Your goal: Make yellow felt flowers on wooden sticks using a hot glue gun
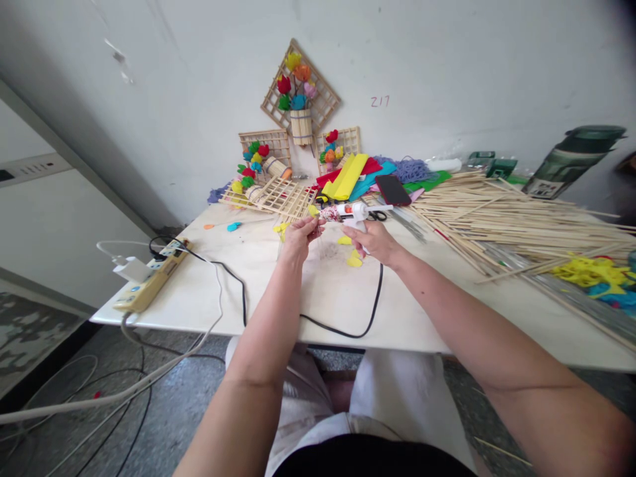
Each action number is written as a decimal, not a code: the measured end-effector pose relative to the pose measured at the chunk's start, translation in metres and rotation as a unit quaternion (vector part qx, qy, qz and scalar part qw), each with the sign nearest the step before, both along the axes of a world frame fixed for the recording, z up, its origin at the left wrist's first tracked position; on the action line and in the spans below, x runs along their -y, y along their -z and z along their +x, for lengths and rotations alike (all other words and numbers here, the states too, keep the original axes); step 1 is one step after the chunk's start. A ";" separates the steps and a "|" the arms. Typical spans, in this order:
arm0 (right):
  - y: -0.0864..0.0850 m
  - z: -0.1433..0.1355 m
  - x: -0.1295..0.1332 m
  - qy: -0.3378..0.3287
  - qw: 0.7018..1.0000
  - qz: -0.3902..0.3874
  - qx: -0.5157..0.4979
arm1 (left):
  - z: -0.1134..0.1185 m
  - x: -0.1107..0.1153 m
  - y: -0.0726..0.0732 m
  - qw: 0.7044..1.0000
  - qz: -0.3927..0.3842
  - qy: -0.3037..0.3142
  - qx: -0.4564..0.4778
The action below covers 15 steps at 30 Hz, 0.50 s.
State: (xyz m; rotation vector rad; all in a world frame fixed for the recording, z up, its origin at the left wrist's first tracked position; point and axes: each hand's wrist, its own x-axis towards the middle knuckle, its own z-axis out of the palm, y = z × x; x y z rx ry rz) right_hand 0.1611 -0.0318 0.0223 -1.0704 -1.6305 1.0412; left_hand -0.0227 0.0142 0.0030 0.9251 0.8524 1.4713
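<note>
My right hand [376,242] is closed around the handle of a white glue gun [356,211], and a glue stick juts from its back end. The gun's nozzle points left, close to my left hand [302,236]. Fingers of that hand pinch a small yellow petal piece [313,210]; how it is fixed, and whether a thin stem is with it, I cannot make out. Below the gun, a loose yellow petal [354,259] lies on the white table [278,311]. Another yellow piece [281,229] is just left of my left hand.
Behind my hands are bamboo lattices [283,197] with colourful paper flowers, coloured crepe paper [348,177] and a phone [393,191]. Many thin sticks [477,212] cover the right side, near a bottle [566,162]. A power strip [149,285] and a black cable [365,333] lie in front and left.
</note>
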 end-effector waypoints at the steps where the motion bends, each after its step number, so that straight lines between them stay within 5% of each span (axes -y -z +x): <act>1: 0.000 0.000 0.000 0.003 1.000 0.000 0.001 | 0.000 0.000 0.000 1.000 0.001 0.000 0.000; 15: -0.001 0.001 -0.002 0.029 0.999 0.021 0.016 | 0.000 0.000 0.001 1.000 0.007 0.004 -0.007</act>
